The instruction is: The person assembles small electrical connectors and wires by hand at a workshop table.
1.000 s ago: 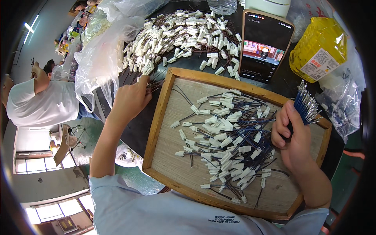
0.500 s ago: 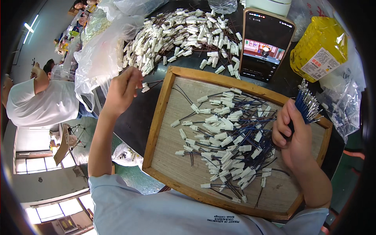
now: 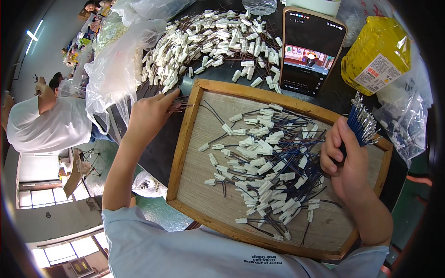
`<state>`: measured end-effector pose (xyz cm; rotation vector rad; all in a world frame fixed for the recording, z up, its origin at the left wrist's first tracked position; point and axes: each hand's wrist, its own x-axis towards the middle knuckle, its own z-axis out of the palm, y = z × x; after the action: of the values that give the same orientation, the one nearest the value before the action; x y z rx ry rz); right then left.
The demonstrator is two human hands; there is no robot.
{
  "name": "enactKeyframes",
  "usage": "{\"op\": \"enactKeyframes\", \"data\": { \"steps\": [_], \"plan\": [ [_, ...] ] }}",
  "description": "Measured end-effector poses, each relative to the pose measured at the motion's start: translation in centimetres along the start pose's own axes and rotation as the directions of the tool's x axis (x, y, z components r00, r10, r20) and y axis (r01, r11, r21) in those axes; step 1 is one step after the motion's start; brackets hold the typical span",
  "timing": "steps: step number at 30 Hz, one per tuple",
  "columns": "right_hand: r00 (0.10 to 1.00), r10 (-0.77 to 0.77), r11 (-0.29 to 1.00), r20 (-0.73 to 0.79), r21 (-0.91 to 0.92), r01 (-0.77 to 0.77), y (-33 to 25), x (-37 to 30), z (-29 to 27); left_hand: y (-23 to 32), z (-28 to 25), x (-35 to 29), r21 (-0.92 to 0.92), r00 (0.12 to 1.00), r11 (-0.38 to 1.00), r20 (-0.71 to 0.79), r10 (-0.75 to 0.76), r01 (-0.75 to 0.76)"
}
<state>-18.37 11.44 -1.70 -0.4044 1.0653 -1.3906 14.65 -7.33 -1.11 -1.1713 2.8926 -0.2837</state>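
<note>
At the left edge of the wooden tray (image 3: 189, 116), my left hand (image 3: 149, 115) is closed low over the dark table. Brown wires stick out past its fingertips; the white connector on them is covered by the hand. On the right, over the tray's corner, my right hand (image 3: 345, 153) grips a bundle of blue wires (image 3: 360, 121) with bare metal terminals pointing up and outward. Between both hands, many white connectors (image 3: 264, 162) with dark and blue wires lie scattered across the tray's board.
Behind the tray spreads a big heap of wired white connectors (image 3: 208, 41). A phone (image 3: 308, 55) playing a video leans at the back. Right of it stand a yellow package (image 3: 378, 55) and clear plastic bags (image 3: 403, 116). More plastic (image 3: 116, 69) hangs at left, near a seated person (image 3: 48, 116).
My left hand has come down and turned inward, covering the connector that lay beside the tray, with its wires now at the fingertips. My right hand keeps its bundle almost in place.
</note>
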Motion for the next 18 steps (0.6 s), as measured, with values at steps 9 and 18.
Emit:
{"op": "enactKeyframes", "data": {
  "steps": [9,18],
  "plan": [
    [0.999,0.022,1.0,-0.028,-0.003,-0.022,-0.1,-0.1,0.1,-0.2,0.6,0.0,0.215,0.998,0.977,0.068,-0.013,-0.002],
    [1.0,0.025,1.0,-0.013,0.016,-0.025,0.0,-0.1,-0.2,-3.0,1.8,0.2,-0.295,0.971,0.942,-0.127,-0.205,0.161]
  ]
}}
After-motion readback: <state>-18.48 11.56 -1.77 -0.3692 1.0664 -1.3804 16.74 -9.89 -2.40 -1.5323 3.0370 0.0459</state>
